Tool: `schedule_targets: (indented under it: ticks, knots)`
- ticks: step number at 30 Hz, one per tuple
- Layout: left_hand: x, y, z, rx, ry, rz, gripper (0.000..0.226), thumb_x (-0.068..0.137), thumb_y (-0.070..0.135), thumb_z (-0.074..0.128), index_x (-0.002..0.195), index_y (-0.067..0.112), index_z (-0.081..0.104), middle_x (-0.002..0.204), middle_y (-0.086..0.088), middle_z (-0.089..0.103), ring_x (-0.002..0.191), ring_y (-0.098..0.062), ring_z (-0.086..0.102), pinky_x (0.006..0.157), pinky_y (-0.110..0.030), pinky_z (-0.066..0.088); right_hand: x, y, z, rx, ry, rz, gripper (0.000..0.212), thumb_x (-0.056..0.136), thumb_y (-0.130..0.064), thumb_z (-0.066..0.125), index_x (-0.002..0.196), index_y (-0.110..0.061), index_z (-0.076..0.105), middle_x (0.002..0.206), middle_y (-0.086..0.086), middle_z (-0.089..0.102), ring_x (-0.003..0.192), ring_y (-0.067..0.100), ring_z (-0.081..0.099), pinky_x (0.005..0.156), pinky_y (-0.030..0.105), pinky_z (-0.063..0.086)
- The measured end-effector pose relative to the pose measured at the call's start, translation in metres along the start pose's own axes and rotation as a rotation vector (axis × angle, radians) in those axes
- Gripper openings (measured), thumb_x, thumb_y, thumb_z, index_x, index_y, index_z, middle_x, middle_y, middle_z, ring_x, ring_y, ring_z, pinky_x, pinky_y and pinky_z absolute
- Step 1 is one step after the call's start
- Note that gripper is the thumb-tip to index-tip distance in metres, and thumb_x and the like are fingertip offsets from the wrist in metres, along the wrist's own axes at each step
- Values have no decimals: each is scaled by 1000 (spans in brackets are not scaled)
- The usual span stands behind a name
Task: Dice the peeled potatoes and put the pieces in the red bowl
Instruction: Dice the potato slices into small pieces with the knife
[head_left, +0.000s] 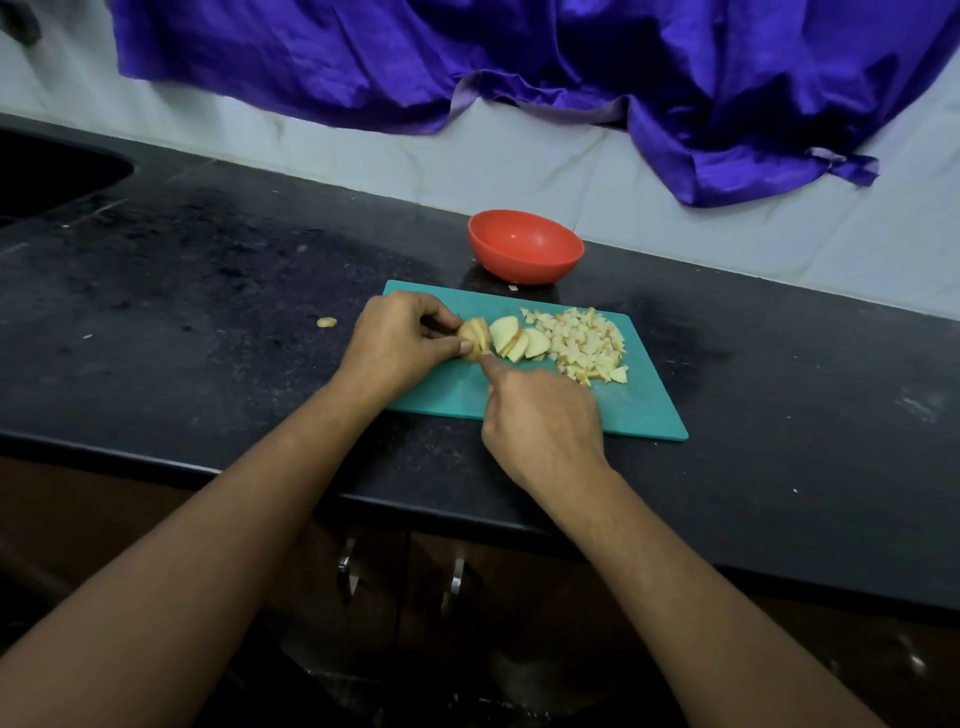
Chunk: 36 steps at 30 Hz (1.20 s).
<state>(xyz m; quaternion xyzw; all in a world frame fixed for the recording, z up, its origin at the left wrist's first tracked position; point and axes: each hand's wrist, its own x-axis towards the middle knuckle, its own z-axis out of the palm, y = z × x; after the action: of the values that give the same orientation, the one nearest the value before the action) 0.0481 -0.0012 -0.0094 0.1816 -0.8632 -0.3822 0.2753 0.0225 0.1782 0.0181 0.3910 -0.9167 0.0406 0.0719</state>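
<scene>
While only the head view is on offer, it shows the work plainly enough: a teal cutting board (652, 410) lies on the dark tabletop (208, 291), and the potato is all on it. The left hand (400, 340) pinches a stack of slices (475, 338) near the board's left end. Its fingers (439, 316) and thumb close narrowly on the stack from both sides, probably to hold the slices together and on edge for a cut across them. The right hand (543, 423) sits just in front of the stack, curled, with the forefinger stretched toward the potato. That looks like a knife grip, but no blade or handle shows clearly, so I cannot tell what those fingers hold. Just right of the stack lean a few loose slices (519, 340), not yet cut down. Beyond them a heap of diced pieces (587, 345) is pushed toward the board's right side, which keeps the cutting spot free. The red bowl (524, 247) stands just behind the board, close for scooping, and looks empty, so I judge the transfer not yet begun. One stray bit (327, 322) lies on the tabletop left of the board. A purple cloth (519, 62) hangs on the wall behind.
</scene>
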Motion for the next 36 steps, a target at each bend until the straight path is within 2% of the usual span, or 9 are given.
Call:
schedule_targets:
  ticks: [3, 6, 9, 11, 15, 17, 21, 29, 36]
  knots:
    - [-1, 1, -1, 5, 7, 2, 19, 77, 25, 90, 92, 24, 80, 85, 15, 76, 79, 5, 70, 86, -25, 59, 1, 10, -4, 29, -17, -8, 51, 103, -28, 46, 154, -34, 41, 106, 2, 65, 96, 24, 61, 69, 37, 42]
    - [-2, 2, -1, 0, 9, -4, 19, 77, 26, 90, 92, 24, 80, 86, 15, 76, 79, 4, 71, 85, -25, 59, -5, 27, -1, 220, 2, 38, 43, 104, -34, 48, 147, -42, 51, 107, -6, 69, 90, 18, 62, 71, 36, 49]
    - [-2, 0, 0, 0, 10, -7, 18, 76, 26, 90, 92, 24, 80, 85, 15, 76, 78, 4, 71, 85, -25, 59, -2, 44, 3, 750, -10, 226, 35, 103, -32, 57, 136, -38, 64, 71, -21, 65, 67, 11, 64, 61, 36, 51]
    - [-2, 0, 0, -10, 8, -10, 17, 77, 25, 90, 91, 23, 80, 85, 15, 77, 78, 4, 71, 85, -25, 59, 3, 46, 0, 886, 34, 272, 33, 102, -28, 59, 133, -35, 67, 56, -16, 60, 51, 11, 55, 55, 34, 44]
    - [-3, 1, -1, -22, 0, -5, 17, 77, 24, 90, 90, 24, 80, 83, 16, 76, 77, 5, 71, 83, -22, 59, 10, 25, -13, 586, 116, 113, 36, 101, -33, 55, 136, -39, 64, 107, -9, 75, 97, 17, 67, 85, 38, 55]
    - [-3, 0, -1, -33, 1, -8, 17, 76, 22, 90, 89, 23, 79, 81, 15, 76, 76, 6, 71, 83, -24, 59, 12, 13, -17, 322, 163, 25, 41, 101, -34, 51, 141, -40, 58, 120, -6, 72, 108, 21, 64, 86, 38, 55]
    - [-2, -3, -1, -13, 14, -3, 18, 75, 25, 90, 89, 24, 79, 83, 15, 76, 77, 6, 70, 83, -28, 60, 13, 3, -15, 118, 161, -48, 45, 102, -33, 44, 146, -40, 52, 101, 0, 71, 93, 23, 64, 65, 35, 41]
    - [1, -5, 1, 5, 19, -8, 18, 74, 29, 91, 88, 25, 80, 83, 16, 76, 79, 5, 70, 84, -31, 60, 13, 3, -9, -21, 134, -69, 50, 103, -29, 40, 153, -35, 42, 73, -3, 50, 67, 21, 49, 55, 35, 34]
    - [1, -3, 0, 14, 15, 8, 15, 76, 27, 90, 87, 28, 79, 82, 16, 76, 79, 6, 69, 84, -30, 60, 22, 3, -15, -55, 119, -96, 49, 101, -26, 43, 150, -34, 46, 81, -1, 51, 74, 22, 45, 62, 34, 33]
